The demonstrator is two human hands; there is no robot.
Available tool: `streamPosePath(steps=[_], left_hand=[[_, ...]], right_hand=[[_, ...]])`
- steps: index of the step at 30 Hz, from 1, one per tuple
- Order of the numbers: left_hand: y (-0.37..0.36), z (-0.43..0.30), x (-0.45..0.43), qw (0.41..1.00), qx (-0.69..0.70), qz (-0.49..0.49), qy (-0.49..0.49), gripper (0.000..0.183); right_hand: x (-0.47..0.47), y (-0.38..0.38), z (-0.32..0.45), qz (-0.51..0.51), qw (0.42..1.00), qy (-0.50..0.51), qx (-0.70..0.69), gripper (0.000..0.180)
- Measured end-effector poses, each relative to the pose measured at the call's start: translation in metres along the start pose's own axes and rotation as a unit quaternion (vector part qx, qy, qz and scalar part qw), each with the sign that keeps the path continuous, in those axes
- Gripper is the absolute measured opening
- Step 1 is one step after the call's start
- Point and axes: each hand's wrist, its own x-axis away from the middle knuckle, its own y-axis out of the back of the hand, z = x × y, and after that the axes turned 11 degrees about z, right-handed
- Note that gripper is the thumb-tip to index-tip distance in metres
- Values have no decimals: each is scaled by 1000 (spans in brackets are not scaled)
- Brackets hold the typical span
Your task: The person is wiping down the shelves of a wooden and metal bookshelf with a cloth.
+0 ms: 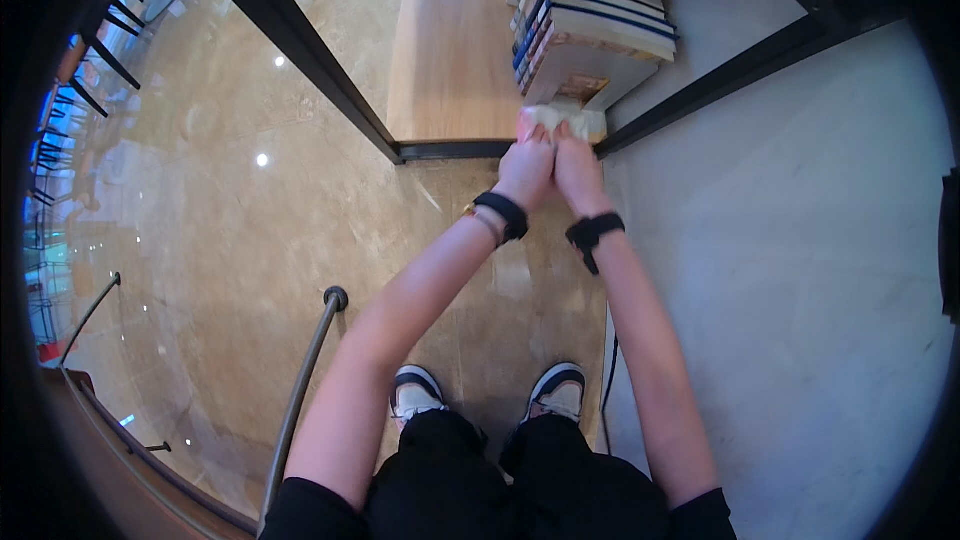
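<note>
My left hand (527,169) and my right hand (577,171) are side by side at the near right corner of a wooden shelf (455,45). Between their fingers is a crumpled white, partly pink cloth or thin packet (551,117); blur hides which it is. Just beyond it a row of books (600,37) stands on the shelf along the wall, spines facing left. The nearest book shows its pale cover with a small picture on it. A black band circles each wrist.
Black metal posts frame the shelf, one on the left (315,52) and one along the wall (720,90). A pale wall (780,262) rises on my right. A metal rail (304,397) runs at lower left. A dark cable (609,390) lies along the wall's foot. Chairs (112,52) stand far left.
</note>
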Motion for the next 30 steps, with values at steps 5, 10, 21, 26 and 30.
streamPosePath(steps=[5,10,21,26,30], left_hand=[[16,25,12,998,-2,-34,-46,35],[9,38,22,998,-26,-53,19,29],[26,61,32,995,-73,-27,63,37],[30,51,21,991,-96,-78,50,36],[28,63,54,986,-139,-27,84,44]], right_hand=[[-10,-13,18,-70,992,82,61,38],[-2,-18,35,12,990,87,111,31],[3,-40,50,-61,985,163,-7,30],[-22,-38,45,-85,974,207,38,23],[5,-66,53,-56,978,187,69,33]])
